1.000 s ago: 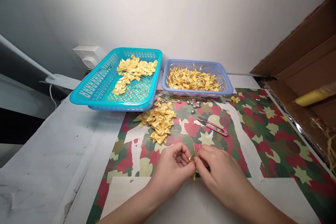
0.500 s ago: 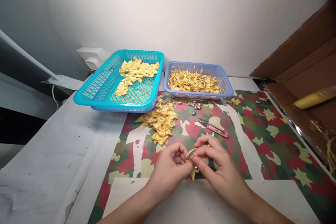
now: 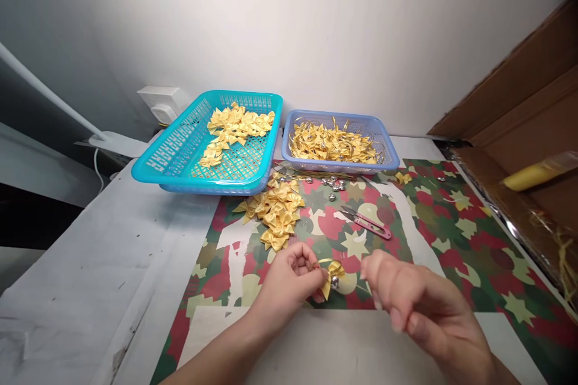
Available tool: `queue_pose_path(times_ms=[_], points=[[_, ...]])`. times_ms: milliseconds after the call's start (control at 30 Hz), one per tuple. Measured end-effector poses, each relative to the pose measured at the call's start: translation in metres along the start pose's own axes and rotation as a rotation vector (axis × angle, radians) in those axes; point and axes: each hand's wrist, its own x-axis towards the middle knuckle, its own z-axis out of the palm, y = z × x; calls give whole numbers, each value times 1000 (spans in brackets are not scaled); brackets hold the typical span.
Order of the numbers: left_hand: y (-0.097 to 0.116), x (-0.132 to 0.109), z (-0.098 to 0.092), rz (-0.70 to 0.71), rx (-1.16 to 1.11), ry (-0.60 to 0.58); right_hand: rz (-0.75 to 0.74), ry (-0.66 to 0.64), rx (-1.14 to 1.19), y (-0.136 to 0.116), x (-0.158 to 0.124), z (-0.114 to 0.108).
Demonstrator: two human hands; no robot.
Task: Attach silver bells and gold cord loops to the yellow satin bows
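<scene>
My left hand [image 3: 293,277] pinches a yellow satin bow [image 3: 328,290] between thumb and fingers. A small silver jingle bell [image 3: 335,281] sits at the middle of this bow, and a thin golden cord loop [image 3: 326,261] arches above it. To the right, apart from the bow, my right hand [image 3: 419,301] is raised with its fingers curled and the thumb close to the forefinger. Whatever may be pinched there is too small to make out. Beyond the hands lies a heap of yellow bows [image 3: 277,210], with thread snips [image 3: 368,224] to its right.
Loose bells [image 3: 334,183] lie before a blue-purple basket [image 3: 391,159] of bows with cords. A turquoise basket [image 3: 203,179] at left holds plain bows. Camouflage-like patterned paper [image 3: 469,252] covers the tabletop. A cardboard box [image 3: 524,114] stands at right, a lamp arm [image 3: 49,93] at left.
My right hand has drawn away from the bow, to the right and toward me. My left hand keeps its hold, and the bow with its bell is now exposed.
</scene>
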Motion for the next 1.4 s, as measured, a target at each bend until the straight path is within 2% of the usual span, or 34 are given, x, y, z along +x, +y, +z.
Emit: queue_pose_path(times_ms=[167,367,467,667,767,1000,1100,1267,1400], points=[[-1,1,-1,2,-23,-25,26,-1,41,5,-2,0],[-1,0,-1,29,-167,-83,187,290,-130,20,0,15],[1,-1,-2,37,-176,-51,231,343,-168,24,0,20],[-2,0,-6,-5,-110,-26,242,331,-92,31,-2,27],[-4,0,-5,29,-68,-2,222,344,-77,33,-1,28],[7,-6,1,60,70,105,213,315,-124,36,2,26],[8,-6,0,74,57,121,194,289,-259,37,2,25],[6,-4,0,104,35,136,58,255,-674,38,4,26],[5,-6,1,124,60,141,-18,239,-801,37,8,29]])
